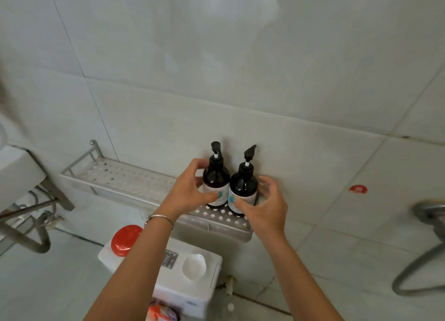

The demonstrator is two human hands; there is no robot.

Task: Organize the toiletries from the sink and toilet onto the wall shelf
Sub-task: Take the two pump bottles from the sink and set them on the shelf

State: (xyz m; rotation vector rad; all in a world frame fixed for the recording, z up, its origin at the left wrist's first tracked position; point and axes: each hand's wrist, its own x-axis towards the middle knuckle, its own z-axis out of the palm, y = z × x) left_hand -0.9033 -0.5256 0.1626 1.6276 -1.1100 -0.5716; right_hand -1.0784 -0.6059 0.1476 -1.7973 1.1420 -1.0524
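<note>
Two dark pump bottles stand upright side by side at the right end of the perforated metal wall shelf (125, 178). My left hand (190, 188) wraps the left bottle (215, 176), thumb on its front label. My right hand (265, 205) cups the right bottle (243, 183), thumb on its label, fingers curled behind it. Both bottles rest on the shelf.
Below the shelf is the white toilet tank (144, 267), carrying a red round container (126, 240), a small white dish (193, 266) and a colourful packet (161, 313) at the bottom edge. A sink corner (16, 169) with pipes is at left, a shower hose (423, 248) at right.
</note>
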